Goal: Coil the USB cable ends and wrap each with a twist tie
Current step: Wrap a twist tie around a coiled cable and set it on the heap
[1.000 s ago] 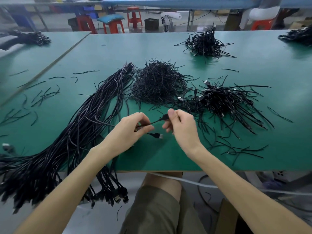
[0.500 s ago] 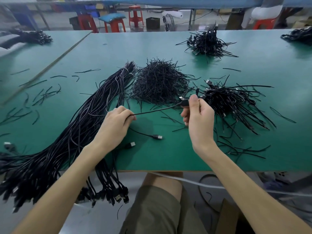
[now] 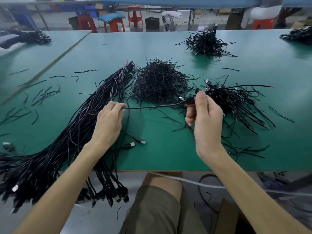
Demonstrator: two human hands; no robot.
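Over the near middle of the green table (image 3: 168, 159), in the head view, both hands are raised just above the surface with one USB cable (image 3: 152, 107) drawn out between them. The left hand (image 3: 109, 120) has its fingers curled and pinches the cable at its fingertips, knuckles toward the camera. From there the cable runs nearly level to the right hand (image 3: 206, 120), which pinches the black plug end (image 3: 190, 100) between an upright thumb and the forefinger, the other fingers curled in beneath. A thin black strand runs down from under those curled fingers; whether the hand holds it cannot be told.

Left of the left hand, and passing under its forearm, a thick bundle of black cables (image 3: 76, 129) lies slantwise across the table, its plug ends hanging over the near edge. Two loose plugs (image 3: 142, 141) rest on the table just below the left hand. Beyond the stretched cable sits a heap of twist ties (image 3: 158, 83). Behind the right hand, close to its thumb, lies a pile of tied cables (image 3: 236, 102), with single ties scattered around it. A smaller dark pile (image 3: 206, 43) sits well apart near the far edge. Loose ties (image 3: 42, 93) are strewn at the left, and red stools (image 3: 114, 24) stand beyond the table.
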